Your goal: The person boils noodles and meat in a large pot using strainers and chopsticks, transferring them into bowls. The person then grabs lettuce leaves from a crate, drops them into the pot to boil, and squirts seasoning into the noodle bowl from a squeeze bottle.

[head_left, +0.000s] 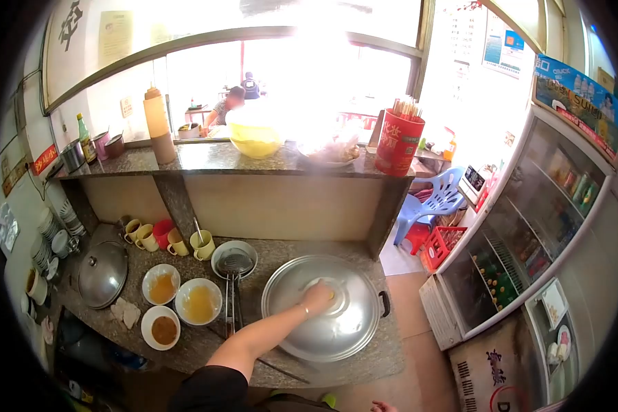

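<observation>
My left hand [318, 299] is closed around the knob in the middle of a large round metal lid [288, 329]. The lid lies on the counter's right part, and a black side handle [384, 303] sticks out at its right. Whatever is under the lid is hidden. Low at the bottom edge, my right hand [383, 407] shows only in part, its fingers loosely apart with nothing seen in them. Left of the lid, a wire strainer [233, 261] rests over a metal bowl [244, 247], its long handles pointing toward me.
Bowls of broth [199, 302] and brown sauce [163, 331] stand left, near several cups [145, 237] and a smaller domed lid [103, 275]. The raised shelf [213, 161] bears a yellow bowl [254, 137] and a red skewer tub [399, 141]. A glass-door fridge [522, 220] stands right.
</observation>
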Demonstrator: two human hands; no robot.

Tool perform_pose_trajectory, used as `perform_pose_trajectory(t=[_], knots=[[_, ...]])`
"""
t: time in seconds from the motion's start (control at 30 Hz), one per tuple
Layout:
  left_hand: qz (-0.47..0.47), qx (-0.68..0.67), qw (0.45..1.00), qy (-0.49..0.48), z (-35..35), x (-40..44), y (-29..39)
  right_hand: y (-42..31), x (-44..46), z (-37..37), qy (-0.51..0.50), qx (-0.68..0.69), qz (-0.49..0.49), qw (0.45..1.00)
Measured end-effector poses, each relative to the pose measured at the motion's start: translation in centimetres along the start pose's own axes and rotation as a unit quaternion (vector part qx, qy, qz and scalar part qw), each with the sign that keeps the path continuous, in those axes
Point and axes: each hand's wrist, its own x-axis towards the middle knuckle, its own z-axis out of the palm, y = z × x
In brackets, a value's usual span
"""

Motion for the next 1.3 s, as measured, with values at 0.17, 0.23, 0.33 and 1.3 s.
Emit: perform_pose_trajectory(t=[0.17, 0.23, 0.33, 1.3], knots=[[-0.001, -0.011, 0.998, 0.057, -8.6, 0.0, 1.8, -0.7, -1.2, 2.3, 0.0, 0.053, 0.073, 0.996], [0.009, 0.022, 0.994, 0.109, -12.5, -2.8, 1.8, 0.2, -2.8, 2.2, -0.001, 0.012, 0.095, 0.995], [-0.02, -0.027, 0.995, 0.097, -19.1, -6.3, 1.1, -2.1, -3.1, 2.1, -0.018, 0.001, 0.059, 0.998], [-0.421, -0.025, 0.873, 0.246, -47.1, -58.1, -28.4, -28.0, 12.3, 42.2, 0.08, -0.109, -0.107, 0.985]])
